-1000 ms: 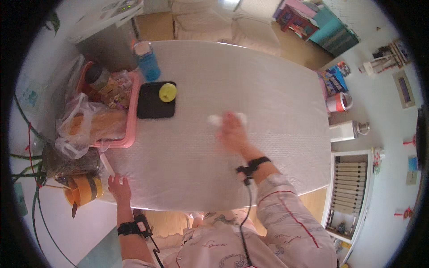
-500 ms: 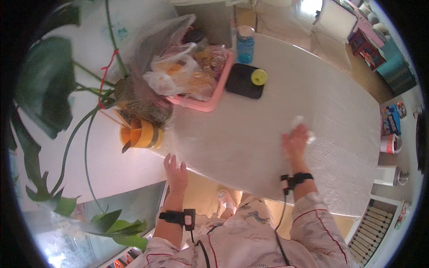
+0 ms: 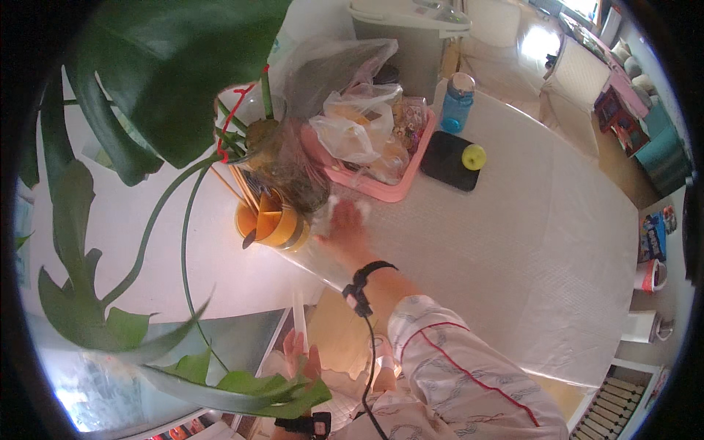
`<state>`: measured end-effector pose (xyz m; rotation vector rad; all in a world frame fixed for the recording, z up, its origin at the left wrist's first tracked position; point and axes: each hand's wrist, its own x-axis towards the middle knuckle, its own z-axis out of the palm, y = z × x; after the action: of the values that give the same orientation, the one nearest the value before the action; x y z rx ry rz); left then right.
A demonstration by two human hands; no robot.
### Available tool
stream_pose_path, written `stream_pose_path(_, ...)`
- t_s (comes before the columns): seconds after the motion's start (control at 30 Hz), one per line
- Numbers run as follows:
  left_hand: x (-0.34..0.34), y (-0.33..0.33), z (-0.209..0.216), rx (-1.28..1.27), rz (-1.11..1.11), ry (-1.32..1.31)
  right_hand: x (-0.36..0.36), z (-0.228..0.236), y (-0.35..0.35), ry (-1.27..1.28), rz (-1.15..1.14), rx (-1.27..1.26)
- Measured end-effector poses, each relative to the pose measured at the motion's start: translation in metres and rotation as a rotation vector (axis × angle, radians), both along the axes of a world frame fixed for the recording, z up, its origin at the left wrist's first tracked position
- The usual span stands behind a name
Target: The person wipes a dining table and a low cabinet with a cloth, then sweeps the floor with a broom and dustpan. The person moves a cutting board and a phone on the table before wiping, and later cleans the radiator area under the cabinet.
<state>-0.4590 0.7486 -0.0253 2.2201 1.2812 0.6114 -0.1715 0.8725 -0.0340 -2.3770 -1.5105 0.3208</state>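
Note:
My right hand (image 3: pixel 347 233) reaches across to the near left part of the table (image 3: pixel 506 257), blurred by motion. It presses a crumpled white tissue (image 3: pixel 364 208) against the tabletop. Only scraps of the tissue show past the fingers, so it could also be a thin cloth. Close on its left stands a yellow-orange holder (image 3: pixel 282 229) with chopsticks and utensils; just beyond is a pink basket (image 3: pixel 381 191) full of plastic bags and packages. My left hand (image 3: pixel 302 356) is low beside the table's near edge, fingers up and apart, holding nothing; leaves cover part of its wrist.
A black flat pad (image 3: pixel 444 163) bears a green apple (image 3: pixel 474 157), with a blue bottle (image 3: pixel 457 104) behind. A large-leaved plant (image 3: pixel 183 81) in a glass vase crowds the left side. Behind the basket stands a grey bin (image 3: pixel 407 44). White chairs (image 3: pixel 579 70) are farther off.
My right hand has swept left across the table with the tissue, from the right side to beside the basket and holder. My left hand has dropped back from the table edge. The view has shifted.

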Motion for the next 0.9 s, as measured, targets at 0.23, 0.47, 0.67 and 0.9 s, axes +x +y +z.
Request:
stream_pose_path(0.23, -0.009, 0.018, 0.002, 0.094, -0.037, 0.186, -0.064, -0.004, -0.048, 0.019, 0.321, 0.09)
stream_pose_path(0.47, 0.039, 0.039, 0.025, -0.012, -0.156, 0.188, -0.001, -0.009, -0.181, 0.173, 0.174, 0.023)
stream_pose_path(0.67, 0.071, 0.061, 0.008, 0.045, -0.269, 0.178, 0.071, -0.006, -0.403, 0.023, -0.413, -0.194)
stream_pose_path(0.9, 0.089, 0.068, 0.001, -0.062, -0.313, 0.086, 0.045, -0.027, -0.562, -0.107, -0.908, 0.226)
